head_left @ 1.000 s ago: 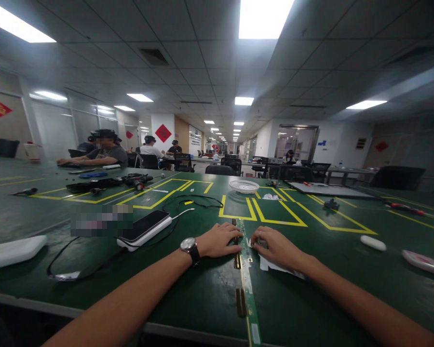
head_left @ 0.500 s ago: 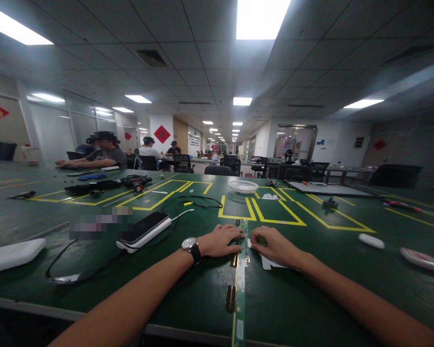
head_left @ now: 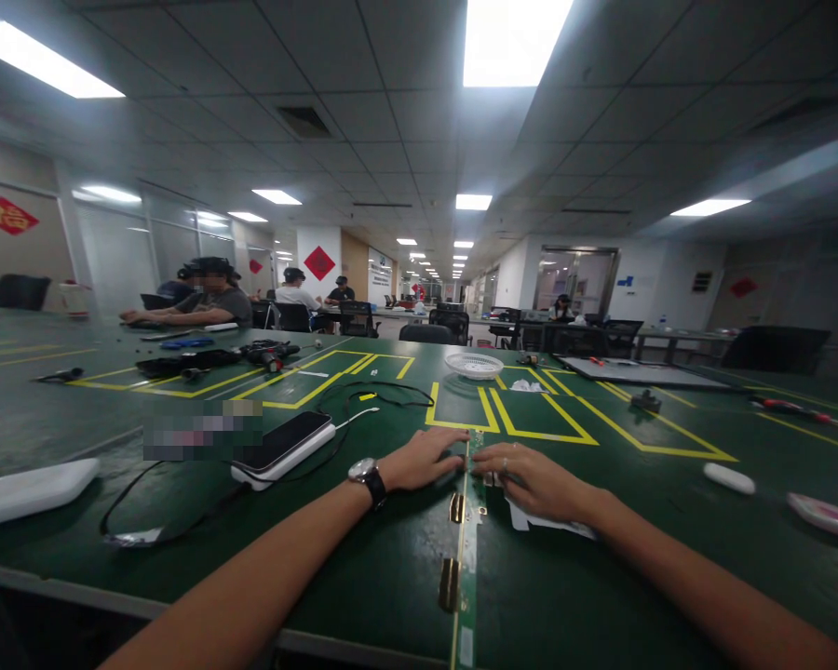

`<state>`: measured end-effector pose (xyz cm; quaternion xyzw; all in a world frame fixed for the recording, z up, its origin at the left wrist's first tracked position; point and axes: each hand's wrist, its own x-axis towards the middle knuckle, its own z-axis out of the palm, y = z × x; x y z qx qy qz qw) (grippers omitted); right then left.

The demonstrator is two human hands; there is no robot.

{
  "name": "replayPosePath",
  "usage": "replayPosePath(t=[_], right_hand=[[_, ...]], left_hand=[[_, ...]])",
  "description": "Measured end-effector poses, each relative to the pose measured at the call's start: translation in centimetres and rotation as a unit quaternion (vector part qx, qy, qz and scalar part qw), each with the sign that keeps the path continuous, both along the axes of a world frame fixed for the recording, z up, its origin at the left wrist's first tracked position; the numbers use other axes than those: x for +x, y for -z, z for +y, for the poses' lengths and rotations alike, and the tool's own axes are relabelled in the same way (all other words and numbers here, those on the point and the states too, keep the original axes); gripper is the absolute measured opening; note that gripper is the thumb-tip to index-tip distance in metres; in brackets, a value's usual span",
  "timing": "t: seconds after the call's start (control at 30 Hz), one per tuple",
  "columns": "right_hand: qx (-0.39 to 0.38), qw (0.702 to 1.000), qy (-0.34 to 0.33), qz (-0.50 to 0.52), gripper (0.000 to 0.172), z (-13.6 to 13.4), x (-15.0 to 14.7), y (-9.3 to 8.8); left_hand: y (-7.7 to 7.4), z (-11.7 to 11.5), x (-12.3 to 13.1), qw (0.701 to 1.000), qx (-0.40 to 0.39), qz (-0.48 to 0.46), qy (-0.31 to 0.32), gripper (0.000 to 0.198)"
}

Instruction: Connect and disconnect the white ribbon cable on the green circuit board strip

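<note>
Both hands work at the far part of the green circuit strip [head_left: 467, 582], which lies lengthwise on the table [head_left: 363, 596] and runs on past the bottom of the view. The left hand [head_left: 419, 460] meets the strip's left edge; its grip is spread, with a gap between thumb and forefinger, fingertips at the board. The right hand [head_left: 534, 479] comes from the strip's right side, fingers bent over that edge; whether its grip pinches anything I cannot tell, since the fingertips are partly hidden.

Two brownish-gold flaps [head_left: 449, 584] stick out from the strip's left edge, nearer the wearer than the hands. Just right of the strip, a white sheet [head_left: 520, 516] shows partly under the right hand. Left of the strip, past the wristwatch [head_left: 363, 471], a dark-screened phone [head_left: 286, 437] rests on a white block [head_left: 319, 448], and a black cable [head_left: 391, 384] curls beyond it.

Past the strip's far end come yellow tape outlines [head_left: 551, 438], then a white basket [head_left: 473, 367]. Well to the strip's right lie a white oval object [head_left: 730, 478] and, farther out, a pink-and-white case [head_left: 828, 516].
</note>
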<state>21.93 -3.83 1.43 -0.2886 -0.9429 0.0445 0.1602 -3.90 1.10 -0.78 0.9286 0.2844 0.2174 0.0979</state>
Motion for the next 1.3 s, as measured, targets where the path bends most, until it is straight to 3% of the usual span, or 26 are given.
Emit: replayPosePath(t=[0.17,0.27,0.33,0.43,0.53,0.73,1.3], right_hand=[[0.008,0.999,0.031,-0.043,0.047,0.5,0.0,0.3],[0.028,0.99,0.123,-0.067,0.046,1.6,1.3,0.4],[0.041,0.967,0.234,-0.09,0.041,2.4,2.4,0.4],[0.05,0.909,0.388,-0.143,0.036,3.2,4.0,0.5],[0.051,0.87,0.457,-0.178,0.034,3.5,4.9,0.7],[0.064,0.853,0.479,-0.199,0.039,3.2,4.5,1.1],[-0.003,0.865,0.47,-0.175,0.05,3.5,5.6,2.0]], left_hand=[[-0.1,0.0,-0.4,1.0,0.025,0.004,-0.014,0.04],[-0.2,-0.2,-0.4,0.999,0.035,0.003,-0.026,0.038],[-0.3,-0.3,-0.4,0.999,0.041,0.0,-0.034,0.037],[-0.4,-0.2,-0.4,0.998,0.053,-0.005,-0.045,0.036],[-0.4,-0.1,-0.5,0.996,0.067,-0.007,-0.056,0.035],[-0.3,-0.1,-0.5,0.995,0.074,0.021,-0.07,0.035],[-0.6,-0.8,-0.3,0.995,0.051,0.06,-0.062,0.036]])
